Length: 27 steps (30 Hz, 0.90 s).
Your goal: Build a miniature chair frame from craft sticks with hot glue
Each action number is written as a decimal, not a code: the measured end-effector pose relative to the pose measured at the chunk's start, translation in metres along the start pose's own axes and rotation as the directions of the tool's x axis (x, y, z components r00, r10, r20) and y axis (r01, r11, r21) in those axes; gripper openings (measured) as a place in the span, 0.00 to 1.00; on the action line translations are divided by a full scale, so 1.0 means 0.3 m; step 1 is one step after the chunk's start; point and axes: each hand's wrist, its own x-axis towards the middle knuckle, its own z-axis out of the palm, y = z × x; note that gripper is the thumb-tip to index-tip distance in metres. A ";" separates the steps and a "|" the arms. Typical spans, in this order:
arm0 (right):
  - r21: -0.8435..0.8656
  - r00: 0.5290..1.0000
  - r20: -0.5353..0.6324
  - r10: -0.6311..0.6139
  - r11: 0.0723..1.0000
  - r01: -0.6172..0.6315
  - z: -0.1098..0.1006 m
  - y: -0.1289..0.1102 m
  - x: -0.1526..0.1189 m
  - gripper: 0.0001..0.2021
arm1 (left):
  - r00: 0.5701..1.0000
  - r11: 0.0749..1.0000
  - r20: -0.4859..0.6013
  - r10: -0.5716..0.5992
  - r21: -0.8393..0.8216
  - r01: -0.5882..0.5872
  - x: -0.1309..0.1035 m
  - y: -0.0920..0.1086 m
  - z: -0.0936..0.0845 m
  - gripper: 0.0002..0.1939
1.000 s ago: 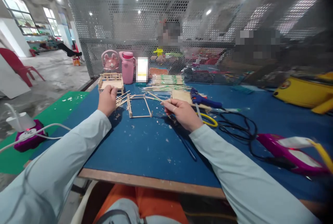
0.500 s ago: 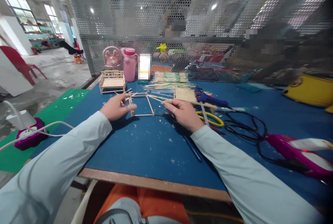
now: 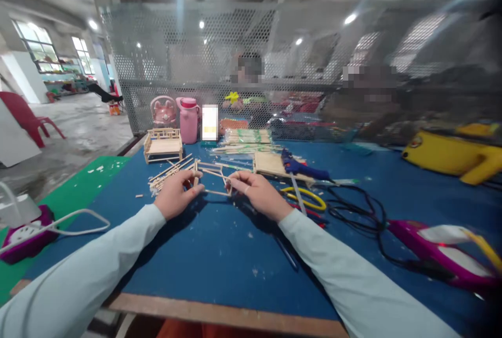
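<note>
A thin wooden stick frame (image 3: 214, 192) is between my two hands over the blue table. My left hand (image 3: 178, 191) pinches its left side, thumb and fingers around an upright piece. At its right corner, my right hand (image 3: 254, 190) has its fingers pressed together on a thin stick that slants across the frame. Loose sticks (image 3: 171, 171) lie just behind my left hand. A small wooden bench model (image 3: 163, 145) stands farther back on the left. The blue glue gun (image 3: 306, 166) rests by a flat wooden panel (image 3: 266, 162) to the right.
Behind are a pink bottle (image 3: 189, 123), a phone (image 3: 209, 122) and bundled sticks (image 3: 247, 136). Yellow-handled pliers (image 3: 309, 199), black cable and a purple power strip (image 3: 443, 251) lie right. A mesh screen (image 3: 157, 66) stands at the back, a person beyond it.
The view has tilted up. My right hand has come closer to my left, bringing its stick to the frame's right side. My left hand has closed on the frame.
</note>
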 end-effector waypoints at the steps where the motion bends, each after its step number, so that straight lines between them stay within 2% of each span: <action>1: 0.042 1.000 -0.015 0.020 0.999 -0.020 -0.009 -0.019 -0.016 0.13 | 0.999 0.993 -0.012 -0.040 -0.110 0.039 -0.007 0.020 0.003 0.16; 4: 0.102 0.994 -0.091 0.068 0.993 -0.059 -0.024 -0.062 -0.058 0.13 | 0.990 0.912 0.092 -0.105 -0.389 0.133 -0.028 0.065 0.019 0.18; 6: 0.031 0.988 -0.148 0.052 0.998 -0.048 -0.024 -0.077 -0.075 0.13 | 0.972 0.844 0.202 -0.117 -0.496 0.205 -0.037 0.078 0.028 0.20; 8: -0.069 0.985 -0.170 0.005 0.998 -0.017 -0.019 -0.085 -0.083 0.12 | 0.958 0.803 0.257 -0.128 -0.539 0.253 -0.041 0.081 0.034 0.22; 12: -0.161 0.985 -0.162 -0.052 0.987 0.026 -0.010 -0.090 -0.085 0.10 | 0.962 0.785 0.246 -0.119 -0.570 0.243 -0.038 0.074 0.033 0.21; 17: -0.170 0.984 -0.177 -0.037 0.985 0.006 -0.004 -0.087 -0.081 0.10 | 0.966 0.794 0.237 -0.102 -0.565 0.222 -0.035 0.070 0.028 0.21; 23: -0.113 0.981 -0.190 -0.044 0.993 0.023 -0.009 -0.085 -0.066 0.11 | 0.971 0.779 0.219 -0.097 -0.591 0.211 -0.036 0.062 0.031 0.31; 27: -0.115 0.980 -0.198 -0.024 0.993 0.001 -0.022 -0.076 -0.055 0.11 | 0.970 0.765 0.219 -0.107 -0.605 0.221 -0.032 0.058 0.032 0.32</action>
